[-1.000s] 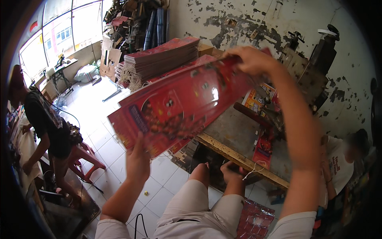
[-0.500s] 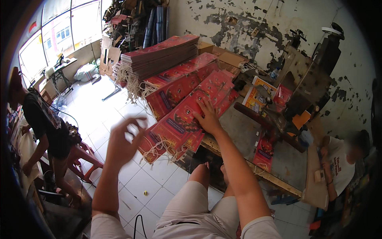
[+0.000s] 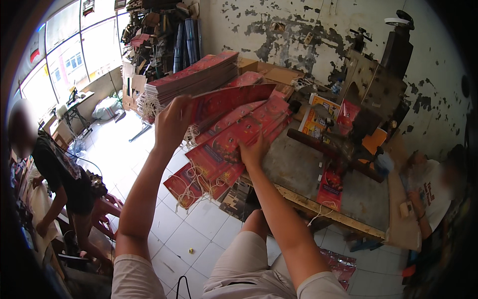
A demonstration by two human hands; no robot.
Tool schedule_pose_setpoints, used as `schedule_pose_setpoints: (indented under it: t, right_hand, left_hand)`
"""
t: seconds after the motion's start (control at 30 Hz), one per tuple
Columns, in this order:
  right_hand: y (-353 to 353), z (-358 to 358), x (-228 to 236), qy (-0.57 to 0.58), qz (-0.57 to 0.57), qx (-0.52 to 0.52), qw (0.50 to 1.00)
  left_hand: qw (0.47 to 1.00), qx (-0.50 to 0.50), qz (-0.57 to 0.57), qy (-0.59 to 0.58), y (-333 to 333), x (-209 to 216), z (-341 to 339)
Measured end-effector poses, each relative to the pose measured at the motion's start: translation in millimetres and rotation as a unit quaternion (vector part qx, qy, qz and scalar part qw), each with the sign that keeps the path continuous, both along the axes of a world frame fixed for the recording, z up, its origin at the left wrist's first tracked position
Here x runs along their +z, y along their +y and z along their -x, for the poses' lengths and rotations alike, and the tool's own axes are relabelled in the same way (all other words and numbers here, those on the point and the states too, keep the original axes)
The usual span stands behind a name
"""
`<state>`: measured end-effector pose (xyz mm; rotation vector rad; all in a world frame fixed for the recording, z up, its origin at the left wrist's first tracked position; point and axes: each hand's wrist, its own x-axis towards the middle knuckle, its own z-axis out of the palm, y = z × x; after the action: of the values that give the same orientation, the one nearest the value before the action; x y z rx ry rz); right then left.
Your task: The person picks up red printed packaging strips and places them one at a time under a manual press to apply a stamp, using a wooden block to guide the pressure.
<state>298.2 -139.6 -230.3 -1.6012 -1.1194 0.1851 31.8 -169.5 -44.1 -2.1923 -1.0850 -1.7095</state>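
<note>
My left hand (image 3: 172, 124) is closed on the near end of a flat red printed bag (image 3: 231, 97), raised and bowed above the others. My right hand (image 3: 254, 151) rests on a fanned pile of red bags (image 3: 219, 149), thumb and fingers apart; some fingertips are hard to make out. White cord handles (image 3: 196, 182) hang loosely from the pile's near end. Behind the raised bag stands a tall, neat stack of the same bags (image 3: 194, 74), its cords bunched at the left end.
The worktable (image 3: 294, 162) carries a dark machine (image 3: 371, 84) at its far right, with one red bag (image 3: 330, 187) under its bar. One person (image 3: 62, 169) stands at left; another (image 3: 428, 189) is at the right end. A red shiny sheet (image 3: 338, 266) lies on the tiled floor.
My left hand has moved up and forward from free air and taken hold of a bag, lifting its end. My right hand has shifted slightly down and its fingers are less spread.
</note>
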Motion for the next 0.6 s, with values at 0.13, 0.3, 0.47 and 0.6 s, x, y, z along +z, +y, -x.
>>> schedule_pose_setpoints:
  t: [0.13,0.3,0.47,0.6]
  right_hand:
    - [17,12,14,0.017,-0.019,0.018,1.000]
    - [61,-40,20,0.005,-0.151,0.171,0.974]
    - [39,-9,4,0.034,-0.021,0.098,0.994]
    - [54,-30,5,0.138,-0.054,0.114,0.982]
  left_hand:
    - [0.980,-0.004,-0.086,0.180,-18,21,-4]
    - [0.982,-0.137,0.031,0.126,-64,-17,-32]
    - [0.906,-0.098,0.357,-0.207,-81,-51,15]
    - [0.930,0.013,0.368,-0.020,-66,-65,25]
